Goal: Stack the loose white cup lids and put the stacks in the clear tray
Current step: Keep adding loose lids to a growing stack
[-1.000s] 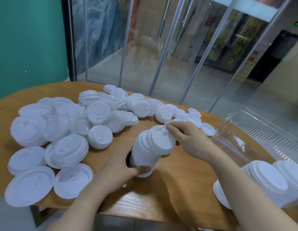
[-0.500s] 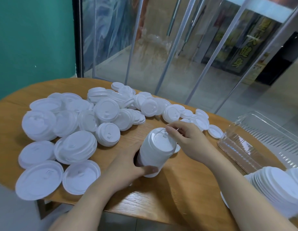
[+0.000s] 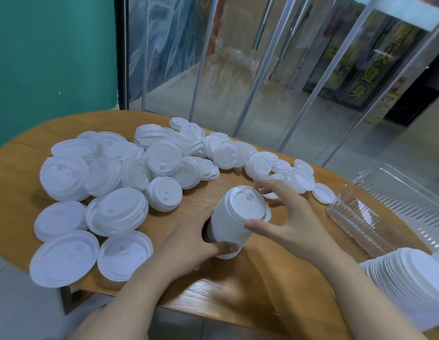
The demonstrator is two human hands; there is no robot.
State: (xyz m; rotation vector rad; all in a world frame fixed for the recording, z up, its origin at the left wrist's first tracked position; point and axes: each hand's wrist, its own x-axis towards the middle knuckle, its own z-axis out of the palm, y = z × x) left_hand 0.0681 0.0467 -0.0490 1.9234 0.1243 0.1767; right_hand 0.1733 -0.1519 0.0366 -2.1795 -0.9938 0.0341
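Observation:
A tall stack of white cup lids (image 3: 234, 218) leans above the middle of the wooden table (image 3: 250, 285). My left hand (image 3: 189, 244) grips its lower end from the left, thumb under the bottom. My right hand (image 3: 284, 217) is at its upper end, thumb on the near side and fingers spread behind the top lid. Many loose white lids (image 3: 115, 187) lie scattered over the left and far side of the table. The clear tray (image 3: 395, 207) stands at the right, with stacked lids (image 3: 415, 280) in its near end.
The table's front edge runs just below my forearms. A teal wall stands at the back left, and glass panels with metal posts rise behind the table. Bare wood shows between the held stack and the tray.
My right hand has left the top lid's rim and spread its fingers round the top of the stack. The stack has stayed in my left hand, tilted a little more upright.

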